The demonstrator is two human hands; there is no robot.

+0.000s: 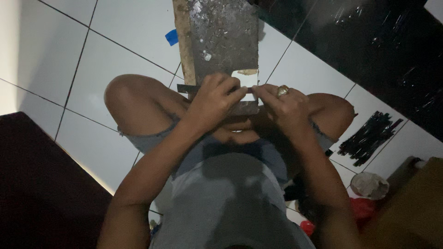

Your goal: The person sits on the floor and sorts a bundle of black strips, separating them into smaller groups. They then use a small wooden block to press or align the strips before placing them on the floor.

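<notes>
We look down on a person sitting cross-legged on a white tiled floor, both hands meeting at the near end of a worn wooden board that runs away from the body, its top coated dark and speckled with pale flecks.

The left hand has its fingers closed down on a thin dark strip. The strip lies crosswise on the board, its long axis running left to right, and one end sticks out past the board's left edge. The right hand, which wears a ring, has its fingers drawn together, with the tips pressed at the edge of a small white piece lying on the board just beyond both hands. We cannot tell whether the right fingertips also pinch the strip's other end, since the left hand covers that part.

So the strip sits under the left hand, directly in front of the body between the knees, and the left hand is clearly nearer to it. The two hands nearly touch at their fingertips.

Well apart on the floor to the right lies a pile of similar dark strips, with a crumpled pale bag and something red nearer the body. A scrap of blue tape lies on the floor left of the board.
</notes>
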